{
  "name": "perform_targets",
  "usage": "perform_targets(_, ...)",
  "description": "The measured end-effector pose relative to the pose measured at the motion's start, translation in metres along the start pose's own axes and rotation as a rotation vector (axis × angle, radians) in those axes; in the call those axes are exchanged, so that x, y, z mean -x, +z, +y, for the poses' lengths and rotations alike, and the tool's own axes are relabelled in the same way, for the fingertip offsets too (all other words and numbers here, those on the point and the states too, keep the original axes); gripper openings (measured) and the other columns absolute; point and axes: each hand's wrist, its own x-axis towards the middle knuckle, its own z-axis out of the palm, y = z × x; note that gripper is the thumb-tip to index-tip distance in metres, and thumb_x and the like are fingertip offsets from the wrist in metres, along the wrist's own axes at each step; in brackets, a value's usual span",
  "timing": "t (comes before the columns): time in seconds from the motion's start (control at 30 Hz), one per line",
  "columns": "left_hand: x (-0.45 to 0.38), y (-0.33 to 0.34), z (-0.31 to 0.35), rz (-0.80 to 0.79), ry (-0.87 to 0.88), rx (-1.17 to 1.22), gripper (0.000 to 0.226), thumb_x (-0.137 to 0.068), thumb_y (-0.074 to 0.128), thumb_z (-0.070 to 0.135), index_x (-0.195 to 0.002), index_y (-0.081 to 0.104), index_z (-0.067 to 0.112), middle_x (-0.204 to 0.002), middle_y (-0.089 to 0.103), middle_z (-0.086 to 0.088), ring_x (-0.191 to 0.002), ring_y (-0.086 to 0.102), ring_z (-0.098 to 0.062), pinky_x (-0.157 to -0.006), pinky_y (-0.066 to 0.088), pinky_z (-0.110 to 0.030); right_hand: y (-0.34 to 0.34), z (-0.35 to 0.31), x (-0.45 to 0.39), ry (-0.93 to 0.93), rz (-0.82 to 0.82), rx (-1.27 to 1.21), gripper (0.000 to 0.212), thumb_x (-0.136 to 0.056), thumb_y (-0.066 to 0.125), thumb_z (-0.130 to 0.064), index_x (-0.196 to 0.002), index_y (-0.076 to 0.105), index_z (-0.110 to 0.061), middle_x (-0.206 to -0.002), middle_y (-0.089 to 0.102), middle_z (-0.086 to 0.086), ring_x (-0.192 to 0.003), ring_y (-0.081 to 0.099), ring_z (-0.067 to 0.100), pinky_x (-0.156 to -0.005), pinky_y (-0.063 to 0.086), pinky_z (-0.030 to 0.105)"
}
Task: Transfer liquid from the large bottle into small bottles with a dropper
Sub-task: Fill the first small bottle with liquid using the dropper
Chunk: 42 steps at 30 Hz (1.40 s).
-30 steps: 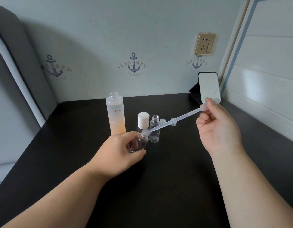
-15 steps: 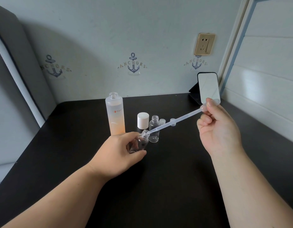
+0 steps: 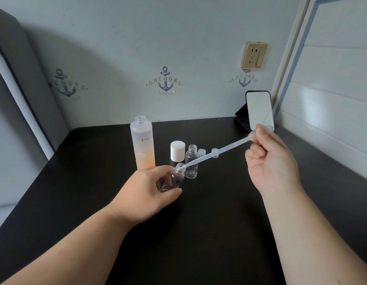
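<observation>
Clear plastic small bottle, tilted, sits gripped in the left hand at table centre; right hand at two o'clock pinches the dropper bulb, tip at the bottle's mouth; large bottle stands uncapped at eleven o'clock.

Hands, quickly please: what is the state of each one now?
Left hand: closed, gripping the tilted small bottle.
Right hand: closed, pinching the dropper by its bulb.
</observation>
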Motion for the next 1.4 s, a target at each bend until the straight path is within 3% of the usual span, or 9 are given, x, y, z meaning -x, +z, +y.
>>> perform_targets(0.3,0.000,0.000,0.004,-0.013,-0.029,0.009,0.026,-0.080,0.082,0.038,-0.076,0.057,0.045,-0.076,0.063,0.028,-0.069,0.059,-0.002,-0.060,0.041,-0.008,-0.001,0.001,-0.001,0.006,-0.015,-0.034,0.011,-0.091,0.068,-0.011,-0.087,0.079,-0.012,-0.075,0.069,0.002,-0.061,0.057,0.012,-0.059,0.048,0.020)
perform_targets(0.47,-0.003,-0.001,0.003,-0.068,-0.034,0.012,0.030,-0.076,0.082,0.050,-0.083,0.054,0.060,-0.081,0.062,0.030,-0.069,0.059,-0.001,-0.058,0.042,-0.011,-0.003,0.001,-0.003,0.042,0.006,-0.105,0.015,-0.093,0.067,-0.013,-0.103,0.074,-0.005,-0.075,0.068,0.002,-0.063,0.062,0.012,-0.060,0.051,0.021)
perform_targets(0.6,-0.001,-0.002,0.000,-0.049,-0.030,0.031,0.026,-0.073,0.073,0.068,-0.082,0.060,0.047,-0.078,0.063,0.019,-0.067,0.059,-0.007,-0.057,0.042,-0.014,-0.002,0.002,-0.001,0.062,0.006,-0.137,0.013,-0.091,0.070,-0.013,-0.094,0.079,-0.004,-0.076,0.069,0.004,-0.064,0.063,0.013,-0.062,0.053,0.023)
perform_targets(0.77,0.004,-0.008,0.003,0.344,0.006,0.212,0.030,-0.093,0.049,0.053,-0.090,0.069,0.031,-0.077,0.067,0.008,-0.068,0.062,-0.014,-0.062,0.049,-0.026,0.000,0.002,-0.001,0.075,0.024,-0.147,0.012,-0.093,0.069,-0.012,-0.100,0.073,-0.003,-0.078,0.071,0.005,-0.062,0.063,0.013,-0.062,0.053,0.023)
perform_targets(0.9,0.003,-0.012,0.001,0.630,-0.136,0.216,0.004,-0.091,0.051,0.042,-0.089,0.054,0.043,-0.088,0.061,0.021,-0.080,0.059,-0.001,-0.064,0.042,-0.015,0.002,0.002,0.000,0.079,0.028,-0.124,0.010,-0.092,0.069,-0.012,-0.092,0.075,-0.004,-0.079,0.072,0.006,-0.063,0.064,0.013,-0.063,0.053,0.023)
perform_targets(0.97,0.000,-0.011,-0.002,0.676,-0.210,0.232,0.013,-0.086,0.056,0.038,-0.095,0.050,0.045,-0.093,0.058,0.020,-0.085,0.057,0.004,-0.067,0.041,-0.017,0.002,0.002,0.000,0.083,0.023,-0.120,0.011,-0.093,0.068,-0.012,-0.097,0.073,-0.003,-0.080,0.072,0.006,-0.064,0.064,0.013,-0.065,0.054,0.023)
perform_targets(1.17,-0.007,-0.006,-0.011,0.522,-0.345,0.331,0.054,-0.082,0.066,0.042,-0.131,0.043,0.042,-0.119,0.054,0.024,-0.099,0.054,0.017,-0.075,0.043,-0.016,0.002,0.002,0.002,0.089,0.009,-0.137,0.011,-0.094,0.067,-0.009,-0.095,0.075,-0.003,-0.082,0.072,0.008,-0.067,0.066,0.014,-0.064,0.054,0.024)
perform_targets(1.27,-0.010,-0.004,-0.017,0.404,-0.404,0.246,0.054,-0.089,0.067,0.053,-0.135,0.046,0.036,-0.112,0.059,0.026,-0.097,0.059,0.012,-0.073,0.042,-0.014,0.002,0.001,0.002,0.085,-0.019,-0.124,0.009,-0.092,0.067,-0.011,-0.095,0.072,-0.003,-0.080,0.069,0.005,-0.069,0.064,0.014,-0.065,0.053,0.023)
perform_targets(1.4,-0.013,-0.004,-0.020,0.414,-0.414,0.160,0.045,-0.091,0.067,0.049,-0.130,0.051,0.033,-0.102,0.061,0.024,-0.092,0.059,0.008,-0.070,0.041,-0.014,0.002,0.002,0.002,0.088,-0.001,-0.162,0.013,-0.095,0.065,-0.009,-0.104,0.071,-0.002,-0.080,0.072,0.005,-0.069,0.068,0.013,-0.066,0.055,0.023)
